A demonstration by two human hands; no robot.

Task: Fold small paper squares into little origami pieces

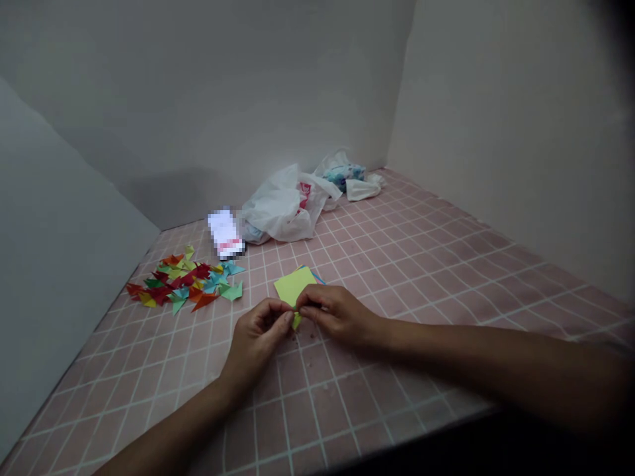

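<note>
Both forearms come in from the bottom edge and meet over the pink tiled table. My left hand and my right hand sit knuckle to knuckle, just above the tiles. Each is closed in a pinch – thumb and fingertips together – on one small yellow-green paper piece. Only a sliver of it shows between my fingers, so I cannot tell how it is folded.

Just beyond my fingertips a stack of square sheets lies flat on the table. It has a yellow-green sheet on top and a blue edge peeking out at its right side. The piece I hold is right at the near edge of that stack; whether it touches, I cannot tell.

To the left, well apart from my left hand, a loose pile of folded paper triangles is spread near the left wall – red, orange, green, yellow and teal mixed together.

Farther back, near the corner, a crumpled white plastic bag slumps on the tiles. A smaller white bag with something blue in it lies behind it to the right. A white packet, too blurred to read, rests beside the larger bag's left end.
</note>
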